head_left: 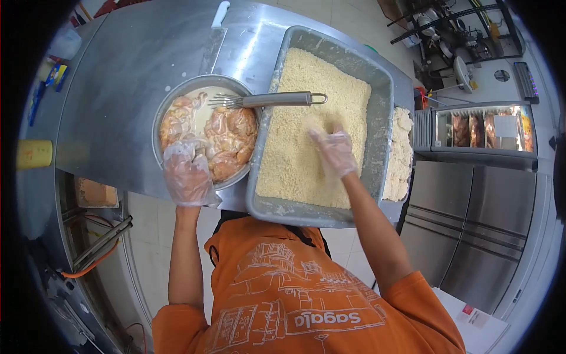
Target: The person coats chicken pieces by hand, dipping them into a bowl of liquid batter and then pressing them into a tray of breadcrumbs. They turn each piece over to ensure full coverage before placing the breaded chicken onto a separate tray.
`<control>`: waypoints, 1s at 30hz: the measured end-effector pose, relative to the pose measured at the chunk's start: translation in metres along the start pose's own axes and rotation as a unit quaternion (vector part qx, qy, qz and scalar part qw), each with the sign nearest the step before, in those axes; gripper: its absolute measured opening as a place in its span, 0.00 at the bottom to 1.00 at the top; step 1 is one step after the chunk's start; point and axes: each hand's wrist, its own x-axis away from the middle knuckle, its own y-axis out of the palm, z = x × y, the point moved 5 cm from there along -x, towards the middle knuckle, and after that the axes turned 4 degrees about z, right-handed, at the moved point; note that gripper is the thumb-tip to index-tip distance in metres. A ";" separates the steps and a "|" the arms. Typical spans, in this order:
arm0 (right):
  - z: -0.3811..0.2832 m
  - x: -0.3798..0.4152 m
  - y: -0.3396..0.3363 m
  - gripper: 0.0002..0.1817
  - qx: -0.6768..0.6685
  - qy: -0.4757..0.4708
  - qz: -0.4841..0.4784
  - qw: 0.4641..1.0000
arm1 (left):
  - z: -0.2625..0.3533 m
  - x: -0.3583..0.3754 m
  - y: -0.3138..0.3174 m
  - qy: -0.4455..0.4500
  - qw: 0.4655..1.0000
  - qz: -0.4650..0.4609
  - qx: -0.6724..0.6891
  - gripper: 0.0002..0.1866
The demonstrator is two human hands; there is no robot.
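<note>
My left hand [187, 171], in a clear plastic glove, is at the near left edge of a round metal bowl [158, 133]. Its curled fingers touch the raw meat pieces [233, 130] lying in pale liquid; what they grip is hidden. In a large grey tub [383, 135] of pale crumbs [295, 159], my right hand [336, 147], also gloved, is over the crumbs, its fingertips blurred by motion. A whisk [277, 99] rests across the bowl's rim and the tub's left side.
A wide blade with a pale handle [221, 14] lies on the steel table [135, 59] beyond the bowl. Right of the tub is a tray of floury pieces [400, 153]. A yellow container [35, 154] stands at the far left. Steel refrigerators [471, 218] are at right.
</note>
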 end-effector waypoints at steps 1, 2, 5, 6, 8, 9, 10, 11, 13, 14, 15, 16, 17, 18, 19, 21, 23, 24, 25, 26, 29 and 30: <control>0.013 -0.009 0.006 0.46 0.013 -0.013 -0.077 0.997 | -0.001 -0.002 0.005 -0.043 0.999 0.001 0.003 0.17; 0.027 -0.017 0.012 0.49 0.024 -0.028 -0.154 0.987 | -0.003 -0.005 0.005 -0.068 0.998 0.001 0.005 0.18; 0.031 0.020 0.012 0.36 -0.097 0.040 -0.118 0.987 | -0.003 -0.014 0.004 -0.109 0.994 -0.004 0.016 0.18; 0.031 0.015 0.010 0.34 -0.148 -0.005 -0.131 0.980 | -0.003 -0.015 0.004 -0.119 0.993 -0.009 0.019 0.18; 0.030 0.011 0.001 0.29 -0.247 -0.089 -0.156 0.952 | -0.002 -0.014 0.005 -0.134 0.991 -0.017 0.016 0.18; 0.029 0.011 -0.012 0.27 -0.288 -0.126 -0.146 0.938 | -0.002 -0.013 0.006 -0.138 0.990 -0.019 0.009 0.18; 0.028 0.011 -0.027 0.26 -0.327 -0.163 -0.137 0.921 | -0.003 -0.010 0.008 -0.137 0.990 -0.018 -0.011 0.18; 0.025 0.011 -0.037 0.25 -0.363 -0.198 -0.130 0.901 | -0.004 -0.009 0.008 -0.145 0.989 -0.021 -0.011 0.19; -0.020 0.051 -0.059 0.21 -0.177 -0.168 -0.077 0.967 | -0.005 -0.009 0.008 -0.165 0.986 -0.031 0.011 0.19; -0.033 0.067 -0.067 0.20 -0.081 -0.151 -0.050 0.984 | -0.006 -0.008 0.008 -0.179 0.983 -0.039 0.032 0.20; -0.025 0.069 -0.063 0.20 -0.084 -0.186 -0.071 0.976 | -0.002 -0.008 0.005 -0.150 0.988 -0.003 0.023 0.17; -0.010 0.067 -0.059 0.21 -0.088 -0.220 -0.092 0.967 | 0.001 -0.010 0.004 -0.120 0.992 0.033 0.015 0.14; 0.004 0.067 -0.053 0.22 -0.092 -0.254 -0.113 0.956 | 0.004 -0.010 0.003 -0.118 0.992 0.042 0.008 0.13; 0.022 0.065 -0.043 0.23 -0.029 -0.185 -0.133 0.973 | 0.006 -0.011 0.002 -0.116 0.992 0.050 0.001 0.11; 0.039 0.065 -0.034 0.24 0.036 -0.115 -0.152 0.981 | 0.008 -0.014 0.000 -0.141 0.989 0.031 -0.004 0.11; 0.061 0.062 -0.016 0.27 0.070 -0.010 -0.159 0.985 | 0.007 -0.015 0.001 -0.161 0.987 0.013 -0.007 0.11; 0.063 0.057 0.011 0.32 0.012 0.053 -0.139 0.989 | 0.004 -0.012 0.004 -0.158 0.987 0.012 0.003 0.12; 0.060 0.053 0.027 0.33 -0.031 0.060 -0.184 0.981 | 0.004 -0.011 0.005 -0.160 0.987 0.009 0.011 0.13; 0.055 0.049 0.044 0.35 -0.074 0.067 -0.228 0.969 | 0.005 -0.011 0.002 -0.168 0.986 0.000 0.026 0.14; 0.047 0.046 0.060 0.36 -0.117 0.074 -0.271 0.953 | 0.007 -0.012 0.001 -0.175 0.984 -0.009 0.040 0.16; 0.018 0.051 0.110 0.36 -0.431 0.185 -0.335 0.817 | 0.011 -0.016 -0.001 -0.143 0.990 0.001 0.007 0.10; 0.017 0.051 0.117 0.35 -0.447 0.204 -0.350 0.798 | 0.012 -0.013 -0.002 -0.135 0.991 0.003 0.005 0.10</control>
